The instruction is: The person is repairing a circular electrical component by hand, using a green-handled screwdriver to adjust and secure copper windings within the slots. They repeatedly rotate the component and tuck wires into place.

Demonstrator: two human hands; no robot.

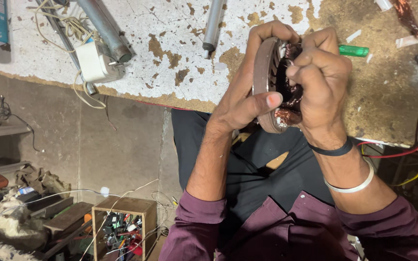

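Copper wire coils shine inside the round brown motor stator (267, 82), which both hands hold upright on its edge just above the near border of the worn workbench (180, 63). The left hand (245, 99) is closed around the outer ring, with fingers curled over the top and the thumb pressed across the front, while the right hand (322, 77) is bent into a loose fist with its fingertips pushed into the copper windings (286, 113). Behind the hands lie a green lighter (354, 50), a grey metal tube (213, 26) and a white plug adapter (95, 63) with cord, all apart from the stator.
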